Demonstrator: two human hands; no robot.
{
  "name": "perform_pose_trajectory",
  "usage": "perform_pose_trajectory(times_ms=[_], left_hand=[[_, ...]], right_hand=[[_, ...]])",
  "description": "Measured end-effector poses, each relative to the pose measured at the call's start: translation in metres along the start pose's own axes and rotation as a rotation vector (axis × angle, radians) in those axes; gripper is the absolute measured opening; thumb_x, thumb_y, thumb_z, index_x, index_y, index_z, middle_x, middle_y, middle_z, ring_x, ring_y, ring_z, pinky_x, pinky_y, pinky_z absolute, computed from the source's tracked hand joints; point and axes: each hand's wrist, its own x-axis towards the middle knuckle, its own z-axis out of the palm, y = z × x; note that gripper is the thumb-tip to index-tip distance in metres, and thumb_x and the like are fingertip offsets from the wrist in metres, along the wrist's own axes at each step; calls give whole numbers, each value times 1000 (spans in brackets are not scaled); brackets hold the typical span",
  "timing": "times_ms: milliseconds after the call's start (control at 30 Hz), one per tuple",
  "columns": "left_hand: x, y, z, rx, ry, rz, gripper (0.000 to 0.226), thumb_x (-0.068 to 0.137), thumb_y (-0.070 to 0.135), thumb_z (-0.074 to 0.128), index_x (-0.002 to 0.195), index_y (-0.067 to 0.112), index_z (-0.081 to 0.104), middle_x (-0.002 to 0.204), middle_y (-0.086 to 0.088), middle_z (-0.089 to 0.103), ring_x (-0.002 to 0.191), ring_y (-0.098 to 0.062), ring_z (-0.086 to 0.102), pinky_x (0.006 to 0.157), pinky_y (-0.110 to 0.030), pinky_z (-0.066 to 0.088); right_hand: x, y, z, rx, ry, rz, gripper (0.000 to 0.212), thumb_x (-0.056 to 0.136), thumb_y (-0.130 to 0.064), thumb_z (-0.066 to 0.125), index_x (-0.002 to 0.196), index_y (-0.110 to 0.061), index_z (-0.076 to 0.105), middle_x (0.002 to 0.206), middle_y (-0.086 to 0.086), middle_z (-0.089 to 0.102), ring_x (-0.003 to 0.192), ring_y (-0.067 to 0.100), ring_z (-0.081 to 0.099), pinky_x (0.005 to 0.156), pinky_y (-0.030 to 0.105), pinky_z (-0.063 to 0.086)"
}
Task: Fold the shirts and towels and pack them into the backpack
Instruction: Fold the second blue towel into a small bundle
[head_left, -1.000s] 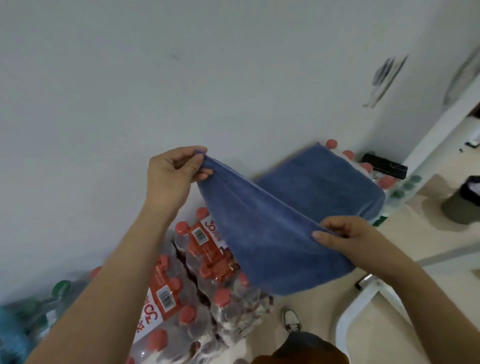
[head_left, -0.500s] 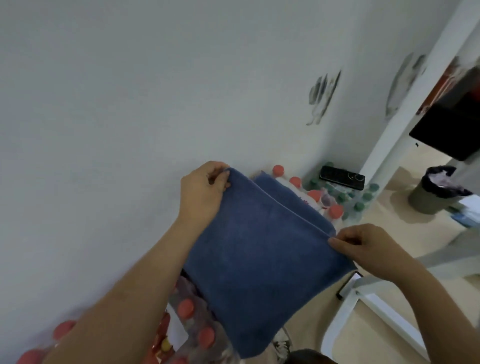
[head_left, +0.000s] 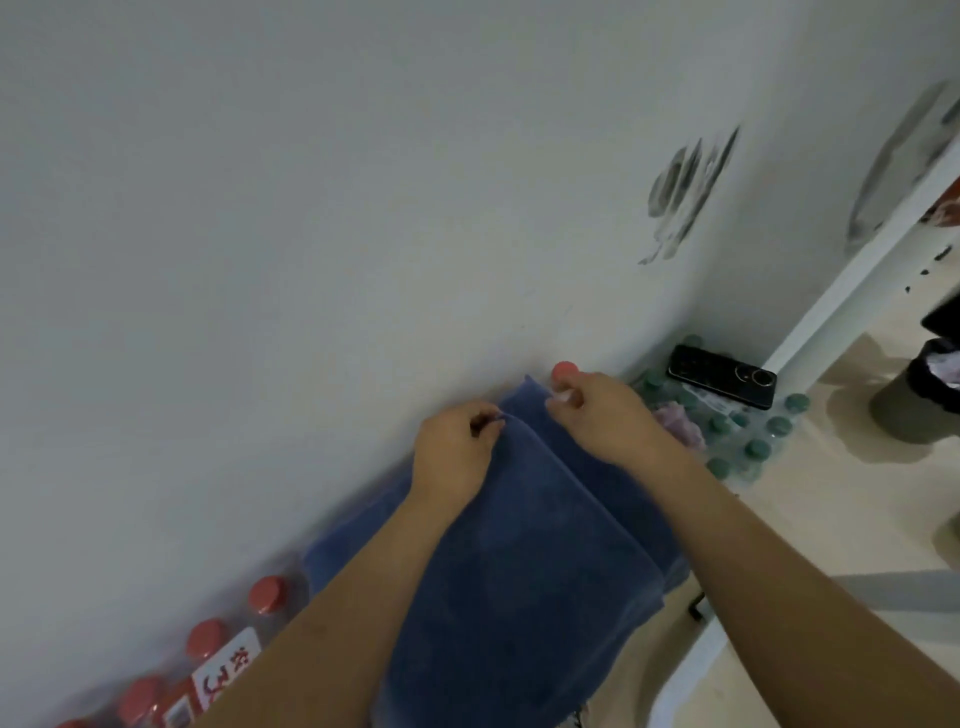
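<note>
From the head view, the blue towel (head_left: 519, 597) lies folded double over the packs of red-capped bottles (head_left: 208, 639) at the foot of the wall (head_left: 363, 208), its far edge almost against the wall. The left hand (head_left: 454, 457) has a tight grip pinching the upper layer's far corner, and just beside it the right hand (head_left: 605, 418) pinches the lower layer's far corner in a narrow grip. Off to the right a black phone (head_left: 722, 376) rests on the green-capped bottles (head_left: 753, 447), and a dark bin (head_left: 924, 395) stands on the floor beyond.
</note>
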Motion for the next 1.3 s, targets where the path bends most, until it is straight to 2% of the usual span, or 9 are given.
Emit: perform_pose_trajectory(times_ms=[167, 267, 367, 433, 533, 700, 833, 1100, 1300], left_hand=[[4, -2, 5, -26, 0, -8, 17, 90, 21, 60, 100, 23, 73, 100, 6, 73, 93, -10, 65, 84, -18, 44], [5, -2, 6, -85, 2, -36, 18, 91, 19, 59, 99, 25, 74, 98, 7, 73, 91, -10, 65, 88, -25, 49], [7, 0, 3, -240, 28, -41, 21, 89, 16, 59, 83, 32, 71, 80, 11, 72, 76, -12, 67, 78, -39, 56], [9, 4, -2, -288, 74, -25, 28, 89, 14, 59, 75, 37, 68, 73, 14, 69, 67, -11, 66, 72, -42, 57], [15, 13, -5, -299, 110, -36, 27, 90, 15, 60, 74, 37, 66, 69, 12, 68, 61, -12, 65, 70, -40, 56], [29, 20, 8, -31, 102, 72, 16, 93, 25, 55, 87, 22, 69, 80, 5, 70, 71, -15, 64, 73, -36, 52], [41, 21, 20, 225, 63, 126, 25, 96, 32, 47, 93, 23, 70, 87, 2, 71, 78, -18, 63, 75, -34, 49], [48, 23, 32, 557, 42, 180, 20, 96, 29, 45, 97, 25, 65, 96, 2, 67, 84, -19, 63, 71, -29, 45], [49, 29, 35, 540, 17, 116, 20, 94, 30, 46, 96, 25, 65, 91, 0, 70, 80, -20, 65, 68, -31, 48]], right_hand=[[46, 2, 23, -80, 39, 43, 25, 90, -30, 58, 99, -8, 63, 96, 12, 63, 94, 32, 59, 72, 32, 42], [37, -4, 21, 58, 174, -35, 23, 88, -27, 61, 107, -16, 58, 93, 4, 57, 84, 22, 57, 73, 31, 45], [12, -12, 17, 241, -58, -148, 6, 89, -33, 62, 85, -28, 61, 71, -17, 57, 68, 1, 52, 64, 24, 43], [-8, -14, 19, 288, -167, -169, 26, 89, -32, 62, 66, -31, 51, 55, -20, 51, 54, -1, 46, 54, 16, 32], [-35, -13, 24, 335, -52, -86, 33, 90, -26, 60, 62, -22, 44, 52, -10, 47, 51, 5, 42, 51, 19, 31], [-49, -12, 10, 7, 154, 3, 23, 94, -37, 50, 78, -20, 52, 65, -6, 51, 62, 14, 48, 57, 35, 40], [-39, -1, 11, -233, 168, 75, 19, 98, -36, 41, 92, -21, 50, 77, -4, 48, 73, 17, 45, 59, 32, 34], [-30, 10, 23, -247, 136, 76, 16, 97, -35, 39, 90, -21, 43, 86, -2, 52, 74, 17, 47, 54, 31, 31], [-5, 11, 15, -172, 114, -52, 31, 91, -28, 53, 121, -17, 56, 115, 5, 55, 104, 25, 46, 83, 34, 40]])
